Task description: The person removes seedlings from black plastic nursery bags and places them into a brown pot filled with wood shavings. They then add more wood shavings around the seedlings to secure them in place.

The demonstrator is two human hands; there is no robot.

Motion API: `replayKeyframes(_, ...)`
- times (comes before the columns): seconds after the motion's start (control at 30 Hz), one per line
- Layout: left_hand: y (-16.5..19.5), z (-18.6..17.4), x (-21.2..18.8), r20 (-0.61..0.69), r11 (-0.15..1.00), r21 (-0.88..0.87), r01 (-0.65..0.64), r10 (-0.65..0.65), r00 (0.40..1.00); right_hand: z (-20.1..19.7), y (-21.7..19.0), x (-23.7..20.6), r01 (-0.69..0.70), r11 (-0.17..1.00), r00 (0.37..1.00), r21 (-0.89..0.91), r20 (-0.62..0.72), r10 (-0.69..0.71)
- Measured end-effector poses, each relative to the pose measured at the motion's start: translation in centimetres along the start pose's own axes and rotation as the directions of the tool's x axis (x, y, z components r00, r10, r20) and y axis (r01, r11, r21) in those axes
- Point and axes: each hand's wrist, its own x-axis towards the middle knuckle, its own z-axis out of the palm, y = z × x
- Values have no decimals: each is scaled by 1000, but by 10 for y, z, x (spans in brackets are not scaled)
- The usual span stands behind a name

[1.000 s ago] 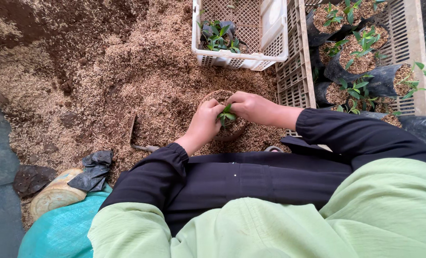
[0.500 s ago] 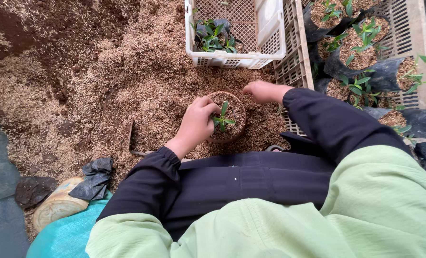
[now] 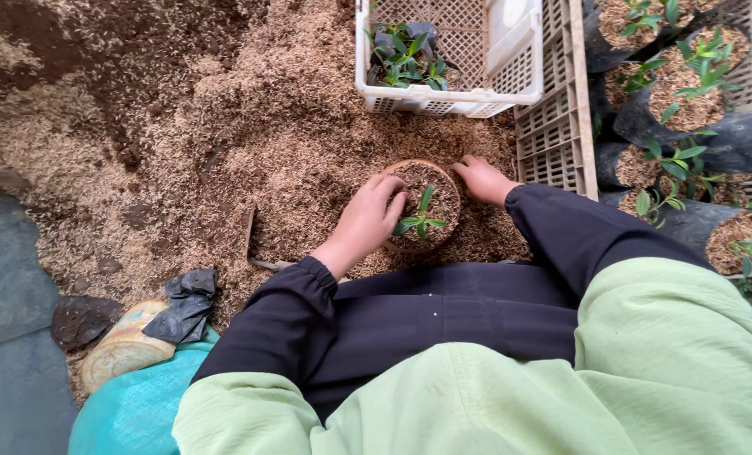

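Since the earlier frame my right hand [image 3: 483, 179] has slid off the pot [image 3: 424, 205] and now lies loosely open on the husk-covered ground [image 3: 224, 143] just beside it. My left hand [image 3: 369, 217] curls around the pot's near rim, grip closed on it. The pot, holding a small seedling [image 3: 420, 215], sits on the ground below the white crate [image 3: 443, 99].

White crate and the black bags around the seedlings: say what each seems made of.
White crate: looks like rigid moulded plastic, matte, judging by its even lattice of holes and thick smooth rim. Black bags: probably thin plastic film, slightly glossy, since they crease and sag around their fill. The left hand holds a potted seedling whose container material is unclear.
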Motion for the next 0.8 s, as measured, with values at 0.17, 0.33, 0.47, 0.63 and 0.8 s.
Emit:
replayKeyframes(0.17,-2,1,0,-71,1000,14,12,-11,997,-14,11,24,27,999,992,-25,122,-24)
replayKeyframes(0.33,-5,2,-5,-69,1000,5,10,-10,998,-74,-1,16,128,981,974,148,170,-152)
replayKeyframes(0.47,-4,7,-12,-31,996,73,55,-53,998,-126,-43,-27,113,935,979,336,125,-163)
replayKeyframes(0.63,6,10,-27,143,963,244,112,-150,978,-145,-96,-73,495,853,869,167,-100,-485)
replayKeyframes(0.8,36,24,-49,99,944,330,-5,-29,995,-126,-119,-95,725,688,678,-6,-167,-716)
